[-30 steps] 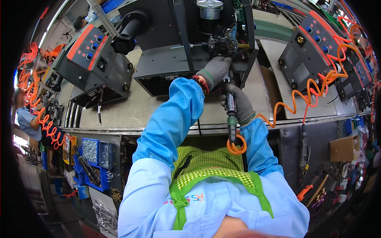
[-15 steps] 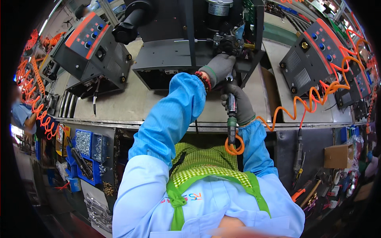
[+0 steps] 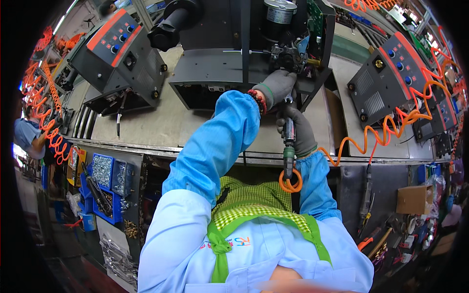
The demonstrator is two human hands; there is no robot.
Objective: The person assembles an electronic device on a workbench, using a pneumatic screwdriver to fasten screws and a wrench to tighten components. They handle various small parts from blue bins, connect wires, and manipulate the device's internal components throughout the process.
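Observation:
My right hand [image 3: 301,131], in a grey glove, is wrapped around an air ratchet wrench [image 3: 289,141], held upright with its head pointing toward the machine. An orange coiled hose [image 3: 291,181] loops at the wrench's lower end. My left hand [image 3: 275,88], also gloved, is closed at the wrench's head, just below a dark wire-feed mechanism [image 3: 286,58]. What its fingers grip is hidden by the hand itself. The mechanism sits inside an open dark grey machine housing [image 3: 207,68], with a silver-topped motor [image 3: 279,17] above it.
Similar grey machines with orange trim stand at left [image 3: 115,61] and right [image 3: 386,80]. An orange air hose [image 3: 364,141] coils across the right side. Blue bins [image 3: 102,171] of screws lie lower left. A cardboard box [image 3: 414,199] and hand tools lie lower right.
The view has shifted slightly, so the machines appear a little further right and lower. Both hands keep nearly the same place at the mechanism, with the wrench still in the right hand.

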